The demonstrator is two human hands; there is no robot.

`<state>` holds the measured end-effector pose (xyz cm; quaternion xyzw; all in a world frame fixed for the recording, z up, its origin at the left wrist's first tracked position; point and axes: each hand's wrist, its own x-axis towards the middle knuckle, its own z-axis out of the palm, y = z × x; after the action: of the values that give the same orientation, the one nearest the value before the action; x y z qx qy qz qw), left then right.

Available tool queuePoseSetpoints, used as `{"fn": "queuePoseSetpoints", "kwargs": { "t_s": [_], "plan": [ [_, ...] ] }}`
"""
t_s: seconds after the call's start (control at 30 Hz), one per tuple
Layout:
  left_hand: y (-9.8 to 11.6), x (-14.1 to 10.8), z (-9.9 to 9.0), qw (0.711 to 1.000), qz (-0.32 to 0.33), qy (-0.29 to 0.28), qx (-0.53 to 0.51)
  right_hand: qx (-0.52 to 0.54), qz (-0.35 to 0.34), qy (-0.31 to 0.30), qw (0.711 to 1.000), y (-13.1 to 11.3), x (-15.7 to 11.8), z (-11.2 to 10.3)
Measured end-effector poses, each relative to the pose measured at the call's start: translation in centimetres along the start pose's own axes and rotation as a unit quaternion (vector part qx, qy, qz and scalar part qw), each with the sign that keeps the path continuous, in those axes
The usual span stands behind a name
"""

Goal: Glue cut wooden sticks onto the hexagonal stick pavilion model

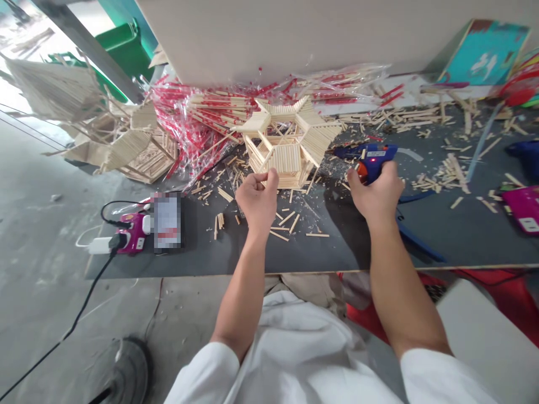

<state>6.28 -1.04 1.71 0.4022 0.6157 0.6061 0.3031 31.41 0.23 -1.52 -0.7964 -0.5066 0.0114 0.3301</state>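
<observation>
A small pavilion-like model of pale wooden sticks (287,158) stands on the dark grey table (202,258), its ribbed roof panels flaring outward. At its near left edge is my left hand (257,199), thumb and fingers pinched together; whatever they hold is too small to make out. My right hand (377,191) is wrapped round a blue glue gun (377,154) with a small red light and an orange part. The gun's nozzle points left, toward the model's right side, apart from it. Short cut sticks (287,220) lie scattered in front of the model.
Plastic-wrapped stick bundles (206,115) lie behind. A larger stick model (138,146) is at the left, above a purple power strip (135,233) and a phone-like device (167,221). Loose stick pieces (446,174) and a teal board (486,53) are on the right.
</observation>
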Motion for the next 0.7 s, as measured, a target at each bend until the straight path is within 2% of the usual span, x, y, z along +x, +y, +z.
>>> {"fn": "queuePoseSetpoints", "kwargs": {
  "t_s": [0.2, 0.3, 0.4, 0.5, 0.53, 0.6, 0.7],
  "plan": [
    [0.0, -0.2, 0.3, 1.000, 0.009, 0.005, 0.010, -0.025, -0.005, 0.008, 1.000, 0.6, 0.0, 0.6],
    [0.1, -0.4, 0.4, 1.000, 0.011, 0.006, 0.005, -0.039, -0.042, 0.003, 0.998, 1.4, -0.1, 0.8],
    [0.1, -0.6, 0.5, 1.000, 0.012, 0.010, -0.004, -0.050, -0.071, -0.007, 0.996, 1.2, 0.0, -0.2],
    [0.1, -0.7, 0.6, 1.000, 0.011, 0.013, 0.001, -0.018, -0.122, 0.017, 0.992, -1.9, 0.4, -2.6],
    [0.1, -0.6, 0.6, 1.000, 0.011, 0.014, 0.005, 0.003, -0.151, 0.001, 0.989, -3.6, 0.7, -3.4],
    [0.2, -0.6, 0.7, 1.000, 0.009, 0.015, 0.010, 0.044, -0.212, -0.081, 0.973, -7.4, 1.4, -4.7],
    [0.3, -0.6, 0.7, 1.000, 0.004, 0.023, 0.013, 0.104, -0.320, -0.222, 0.915, -12.8, 3.1, -4.9]
  ]
}}
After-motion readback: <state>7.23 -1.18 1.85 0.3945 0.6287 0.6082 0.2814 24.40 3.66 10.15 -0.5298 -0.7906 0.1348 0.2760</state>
